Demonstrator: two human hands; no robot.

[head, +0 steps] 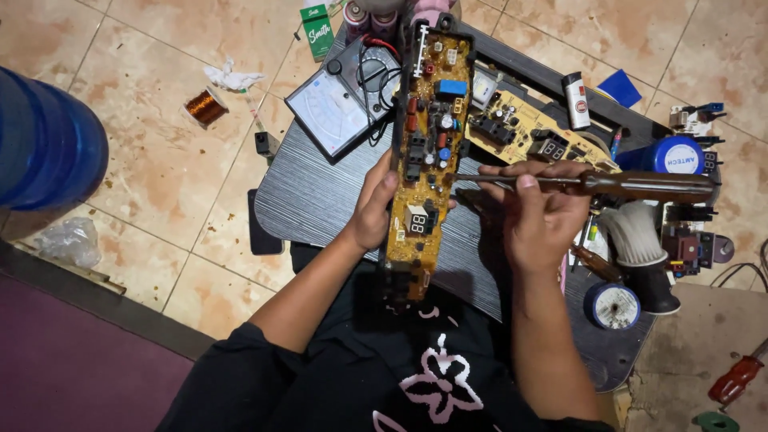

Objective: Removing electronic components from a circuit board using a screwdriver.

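My left hand grips the left edge of a long yellow circuit board held upright above a small grey table. The board carries black relays, a blue part, red parts and a small digit display. My right hand holds a soldering iron with a dark brown wooden handle; its metal shaft points left and its tip meets the board's right edge near the middle.
An analog multimeter lies on the table behind the board, next to a second yellow circuit board and a lighter. A brush, solder spools and small parts crowd the right side. A blue water jug and a copper wire coil are on the tiled floor.
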